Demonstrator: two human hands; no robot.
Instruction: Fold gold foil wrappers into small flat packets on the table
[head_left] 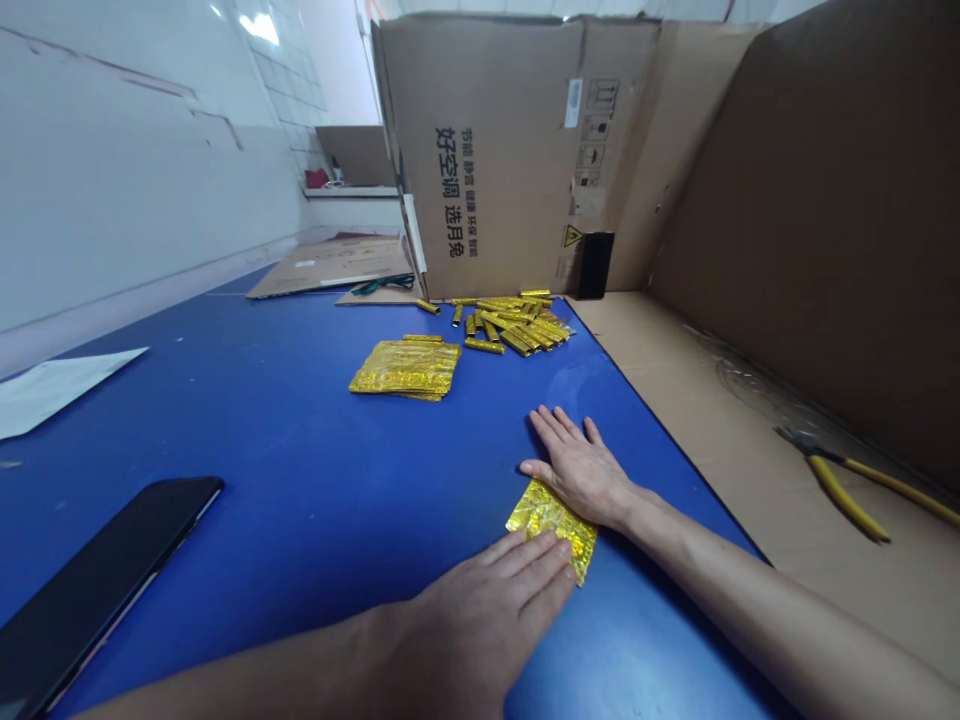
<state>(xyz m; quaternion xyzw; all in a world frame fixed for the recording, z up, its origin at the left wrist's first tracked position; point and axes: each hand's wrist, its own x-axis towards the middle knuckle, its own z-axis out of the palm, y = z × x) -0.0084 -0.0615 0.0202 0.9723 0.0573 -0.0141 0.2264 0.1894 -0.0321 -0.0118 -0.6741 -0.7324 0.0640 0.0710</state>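
A sheet of shiny gold foil paper lies on the blue table in front of me. My left hand rests flat on its near part, fingers stretched out and pointing right. Across the far edge of the sheet lies my right hand, palm down, with the fingers extended away from me and the thumb apart. Farther off is a stack of flat gold foil sheets. Behind it, to the right, several rolled gold foil tubes lie in a loose pile.
A black phone lies at the left, with a white paper beyond it. Yellow-handled pliers rest on cardboard at the right. A large cardboard box stands at the back, with flat cardboard to its left.
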